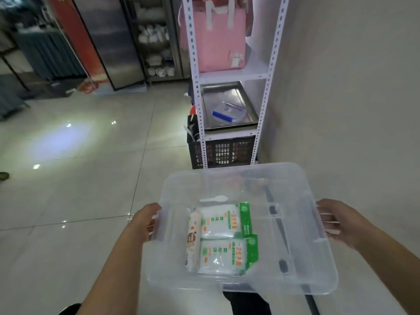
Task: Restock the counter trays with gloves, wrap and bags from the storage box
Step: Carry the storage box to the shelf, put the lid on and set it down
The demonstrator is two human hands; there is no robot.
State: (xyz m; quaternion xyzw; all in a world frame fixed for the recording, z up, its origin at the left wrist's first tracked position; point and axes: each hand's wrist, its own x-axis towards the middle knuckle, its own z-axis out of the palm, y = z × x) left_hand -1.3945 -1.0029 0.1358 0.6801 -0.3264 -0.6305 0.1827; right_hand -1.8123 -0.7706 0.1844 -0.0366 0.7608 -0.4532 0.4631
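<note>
One clear plastic storage box (302, 264) fills the lower centre of the frame, carried above a pale tiled floor (75, 173). Two hands hold it: the left hand (145, 220) grips the left rim with fingers curled round the edge, and the right hand (334, 218) grips the right rim, its fingers seen through the clear wall.

Contents, lying on the box bottom left of centre: two green-and-white packets (223, 221), one above the other in the frame and touching; one narrow roll (193, 237) with an orange-and-brown label, touching the left side of both packets; one white plastic spoon (214, 198) just above the upper packet.

Upper centre of the frame: one white perforated metal shelf rack (231, 75) against the wall. Its upper visible shelf bears one pink bag (213, 39); the shelf below bears one metal tray (227, 94) holding a clear item with a blue edge (221, 116), unclear in kind. One black slotted crate (223, 151) sits at the foot of the rack. Upper left: a dark cabinet (156, 37) with blurred white ware.
</note>
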